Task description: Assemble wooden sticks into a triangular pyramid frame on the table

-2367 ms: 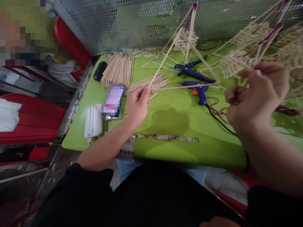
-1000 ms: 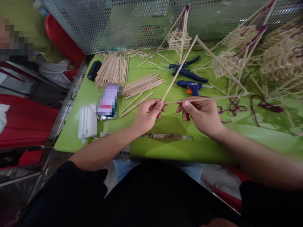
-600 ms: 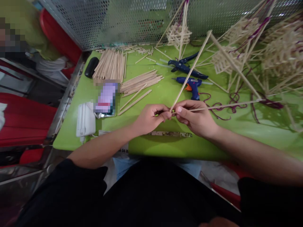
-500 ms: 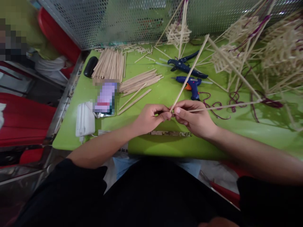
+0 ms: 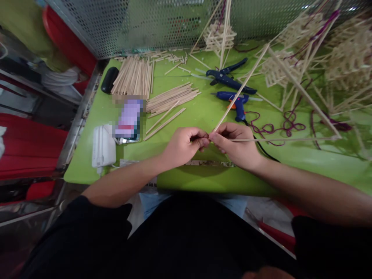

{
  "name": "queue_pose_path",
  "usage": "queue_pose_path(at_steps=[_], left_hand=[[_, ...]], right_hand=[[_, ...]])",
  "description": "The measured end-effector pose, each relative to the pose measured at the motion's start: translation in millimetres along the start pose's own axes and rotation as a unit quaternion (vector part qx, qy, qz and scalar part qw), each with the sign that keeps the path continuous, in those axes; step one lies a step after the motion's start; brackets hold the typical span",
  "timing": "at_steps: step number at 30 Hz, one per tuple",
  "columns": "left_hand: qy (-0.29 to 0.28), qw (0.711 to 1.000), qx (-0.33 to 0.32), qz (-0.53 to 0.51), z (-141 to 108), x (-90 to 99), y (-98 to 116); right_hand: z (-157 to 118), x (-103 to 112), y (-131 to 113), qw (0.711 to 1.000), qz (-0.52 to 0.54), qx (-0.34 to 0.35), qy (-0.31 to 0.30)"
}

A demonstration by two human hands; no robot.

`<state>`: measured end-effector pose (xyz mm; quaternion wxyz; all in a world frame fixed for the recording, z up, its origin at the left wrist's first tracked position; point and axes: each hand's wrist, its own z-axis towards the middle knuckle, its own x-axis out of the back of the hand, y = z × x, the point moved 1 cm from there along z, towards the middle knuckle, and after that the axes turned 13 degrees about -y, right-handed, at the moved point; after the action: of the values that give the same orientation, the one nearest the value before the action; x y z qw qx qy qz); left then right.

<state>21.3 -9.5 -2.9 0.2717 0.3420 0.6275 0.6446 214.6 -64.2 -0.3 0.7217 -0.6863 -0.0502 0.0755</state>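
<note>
A triangular frame of thin wooden sticks (image 5: 243, 85) reaches out to the right above the green table. Its near corner sits between the thumb and fingers of my right hand (image 5: 240, 149), which is closed on it. My left hand (image 5: 183, 147) meets that corner from the left, thumb and fingertips pinched together. Whatever those left fingertips hold is too small to make out. Beyond the right hand lies a blue glue gun (image 5: 240, 106), partly behind one stick of the frame. Dark blue cutters (image 5: 228, 79) rest just behind the glue gun.
Left of centre are a stick bundle (image 5: 130, 75), a smaller stick pile (image 5: 174, 99), a blurred phone (image 5: 129, 118) and a white power bank (image 5: 101, 147). Purple string (image 5: 290, 124) and stick structures (image 5: 279, 68) occupy the right. A perforated metal panel (image 5: 145, 27) borders the back.
The frame has swung, its far right corner shifting right and towards me. My right fingers have closed nearer the corner. My left fingertips have drawn slightly left off the stick's end.
</note>
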Motion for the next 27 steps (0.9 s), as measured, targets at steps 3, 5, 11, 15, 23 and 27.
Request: queue_pose_path(at_steps=[3, 5, 11, 15, 23, 27], left_hand=[[-0.002, 1.000, 0.017, -0.001, -1.4, -2.3, -0.8], [-0.004, 1.000, 0.016, 0.003, -2.0, -3.2, -1.8], [-0.012, 1.000, 0.003, 0.005, -3.2, -3.8, -6.7], [-0.014, 1.000, -0.012, -0.005, -2.3, -2.8, -9.4], [0.037, 0.998, 0.019, 0.044, -6.5, 0.8, -0.1], [0.075, 0.996, 0.011, 0.040, -5.2, 7.1, 1.5]], right_hand=[[0.0, -2.3, 0.6, 1.000, -0.026, 0.014, 0.006], [-0.7, -3.5, 0.5, 0.999, -0.028, 0.016, 0.006], [-2.7, -3.3, 0.9, 0.999, -0.032, 0.001, 0.015], [-1.7, -0.4, 2.0, 0.999, -0.044, -0.002, 0.025], [1.8, 5.7, 3.0, 0.999, -0.040, -0.013, 0.020], [2.9, 8.3, 4.3, 0.999, 0.001, -0.023, 0.025]])
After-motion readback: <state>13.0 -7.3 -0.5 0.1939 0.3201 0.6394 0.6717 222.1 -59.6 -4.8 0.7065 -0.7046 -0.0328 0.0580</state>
